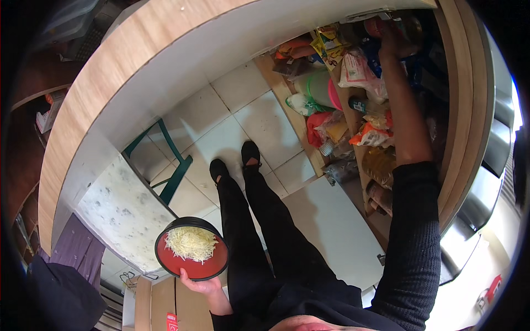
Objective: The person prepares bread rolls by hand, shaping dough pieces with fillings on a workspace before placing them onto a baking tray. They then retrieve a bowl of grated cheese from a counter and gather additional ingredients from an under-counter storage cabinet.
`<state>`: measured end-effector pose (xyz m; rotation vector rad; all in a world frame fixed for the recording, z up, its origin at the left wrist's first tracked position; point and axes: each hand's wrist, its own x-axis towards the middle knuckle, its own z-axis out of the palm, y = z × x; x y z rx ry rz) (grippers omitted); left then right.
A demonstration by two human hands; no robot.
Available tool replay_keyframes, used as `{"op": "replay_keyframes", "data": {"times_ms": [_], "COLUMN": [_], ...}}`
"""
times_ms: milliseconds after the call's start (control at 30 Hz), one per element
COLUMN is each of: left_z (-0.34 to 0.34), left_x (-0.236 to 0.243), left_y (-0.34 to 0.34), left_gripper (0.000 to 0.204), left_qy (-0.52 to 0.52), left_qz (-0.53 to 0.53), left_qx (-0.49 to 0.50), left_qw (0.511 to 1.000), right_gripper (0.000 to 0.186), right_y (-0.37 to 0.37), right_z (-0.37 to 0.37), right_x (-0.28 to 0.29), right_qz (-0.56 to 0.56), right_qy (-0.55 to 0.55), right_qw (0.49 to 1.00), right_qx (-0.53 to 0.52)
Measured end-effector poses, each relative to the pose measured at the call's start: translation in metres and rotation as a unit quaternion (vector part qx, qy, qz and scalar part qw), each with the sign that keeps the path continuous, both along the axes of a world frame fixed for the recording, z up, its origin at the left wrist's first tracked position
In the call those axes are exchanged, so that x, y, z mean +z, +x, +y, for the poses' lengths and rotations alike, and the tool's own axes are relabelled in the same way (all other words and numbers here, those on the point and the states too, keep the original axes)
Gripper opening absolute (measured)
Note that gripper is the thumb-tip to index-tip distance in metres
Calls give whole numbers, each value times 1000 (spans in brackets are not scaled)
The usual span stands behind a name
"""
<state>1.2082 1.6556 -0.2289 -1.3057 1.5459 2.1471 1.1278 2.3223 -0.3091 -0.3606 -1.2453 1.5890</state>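
Closed on the near rim of a red-lined, black-sided bowl [214,266], the left hand [201,284] carries it with one digit lapped over the edge. Pale shreds [191,244] lie heaped inside; the bowl's open face is turned upward, presumably so that they stay put, and it is held out to the person's left, probably to leave the opposite side free. The right hand [388,45] is extended deep into a low cupboard, beside a red item [374,26]; shadow hides its fingertips, so whether it grips anything cannot be told. The open cupboard door [331,226] exposes crowded shelves: yellow packets [329,45], a white plastic bag [359,70] and a pink-lidded container [316,89], seemingly packed close to save room.
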Motion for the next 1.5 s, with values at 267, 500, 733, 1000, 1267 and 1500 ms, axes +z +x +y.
{"op": "replay_keyframes", "data": {"times_ms": [267, 500, 733, 1000, 1267, 1500], "left_z": [2, 19, 15, 22, 15, 11], "left_x": [-2, 4, -5, -1, 1, 0], "left_y": [0, -5, -7, -2, 0, 4], "left_gripper": [57, 58, 63, 61, 56, 57], "left_qy": [1, 2, -21, 37, 32, 43], "left_qz": [-4, -6, -16, -4, 24, 20], "left_qx": [2, -2, -6, -32, -7, -17], "left_qw": [1000, 1000, 1000, 999, 999, 999], "right_gripper": [94, 93, 75, 57, 43, 48], "right_y": [-6, -12, -12, -6, -22, -40], "right_z": [-16, -76, -54, -50, -56, -52], "right_x": [-8, 7, 12, 15, 23, 33], "right_qz": [-306, -327, -385, -514, -532, -780], "right_qy": [356, 421, 430, 431, 380, 416], "right_qw": [825, 785, 762, 704, 711, 445], "right_qx": [-316, -315, -292, -235, -258, -143]}}
